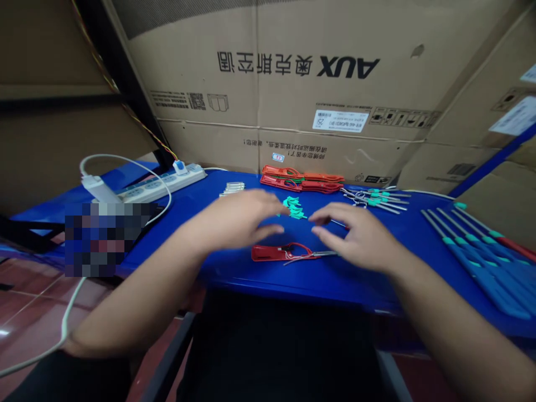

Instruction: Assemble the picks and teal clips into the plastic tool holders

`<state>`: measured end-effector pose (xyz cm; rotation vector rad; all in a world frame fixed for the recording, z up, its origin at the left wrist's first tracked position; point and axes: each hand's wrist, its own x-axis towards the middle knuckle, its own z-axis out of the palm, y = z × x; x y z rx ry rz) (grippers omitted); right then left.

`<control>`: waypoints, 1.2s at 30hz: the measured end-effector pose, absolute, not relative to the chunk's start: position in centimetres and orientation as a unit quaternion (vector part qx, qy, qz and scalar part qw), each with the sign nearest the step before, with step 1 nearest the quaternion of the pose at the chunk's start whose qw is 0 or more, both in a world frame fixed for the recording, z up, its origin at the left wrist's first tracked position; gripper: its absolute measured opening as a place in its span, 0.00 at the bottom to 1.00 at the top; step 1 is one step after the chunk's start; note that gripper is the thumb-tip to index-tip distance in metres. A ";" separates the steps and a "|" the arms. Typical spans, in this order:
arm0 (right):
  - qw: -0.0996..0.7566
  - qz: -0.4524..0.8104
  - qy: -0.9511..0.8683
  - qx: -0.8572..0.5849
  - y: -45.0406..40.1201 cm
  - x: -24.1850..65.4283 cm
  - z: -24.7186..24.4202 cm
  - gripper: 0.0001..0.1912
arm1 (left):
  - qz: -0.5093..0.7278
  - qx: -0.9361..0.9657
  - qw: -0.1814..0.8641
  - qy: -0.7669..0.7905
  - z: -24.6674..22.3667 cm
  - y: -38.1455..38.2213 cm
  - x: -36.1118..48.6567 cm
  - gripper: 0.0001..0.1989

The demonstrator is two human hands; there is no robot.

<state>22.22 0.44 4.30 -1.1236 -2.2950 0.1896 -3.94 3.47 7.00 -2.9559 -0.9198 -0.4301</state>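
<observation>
My left hand (247, 220) hovers over the blue table, its thumb and fingers apart with nothing between them. Just past its fingertips lies a pile of small green plastic pieces (294, 207). My right hand (352, 234) faces it from the right, fingers curved and thumb apart. In that hand's gap shows a thin rod with a red end (340, 224); whether the hand touches it is unclear. Below and between the hands lies an open red lighter casing (268, 253) with wires and a metal tube, the tube's far end hidden by my right hand.
Red and orange casings (301, 180) are stacked against the cardboard (285, 100). Metal tubes with green ends (381, 200) and blue long-necked lighters (486, 268) lie rightward. Small silver cylinders (233, 187) sit behind my left hand. A power strip (146, 190) with cables stands left.
</observation>
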 end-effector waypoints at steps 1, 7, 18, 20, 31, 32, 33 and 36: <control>0.320 0.067 -0.843 -0.427 1.5 22.5 5.2 0.09 | -0.157 -0.940 0.015 -0.302 8.2 4.7 -4.0 0.15; 0.386 -0.010 -0.774 -0.501 8.2 23.3 5.6 0.11 | -0.231 -0.882 0.003 -0.410 7.4 13.1 -4.4 0.10; 0.169 0.063 -0.866 -0.467 9.1 22.7 0.8 0.08 | -0.075 -0.961 -0.091 -0.250 2.1 13.8 -2.5 0.10; 0.176 0.063 -0.867 -0.462 8.9 22.7 1.1 0.09 | -0.070 -0.961 -0.094 -0.251 2.2 13.7 -2.5 0.06; 0.360 0.032 -0.850 -0.382 6.1 20.9 2.3 0.15 | -0.310 -0.721 -0.561 -0.263 2.7 11.6 -0.8 0.09; 0.373 0.025 -0.844 -0.385 6.0 20.9 2.3 0.13 | -0.313 -0.711 -0.573 -0.262 2.7 11.4 -0.7 0.10; 0.383 0.017 -0.838 -0.387 6.0 20.9 2.3 0.10 | -0.312 -0.705 -0.581 -0.261 2.7 11.3 -0.6 0.11; 0.399 0.003 -0.832 -0.386 6.0 21.1 2.4 0.05 | -0.307 -0.710 -0.583 -0.249 2.5 11.3 -0.6 0.13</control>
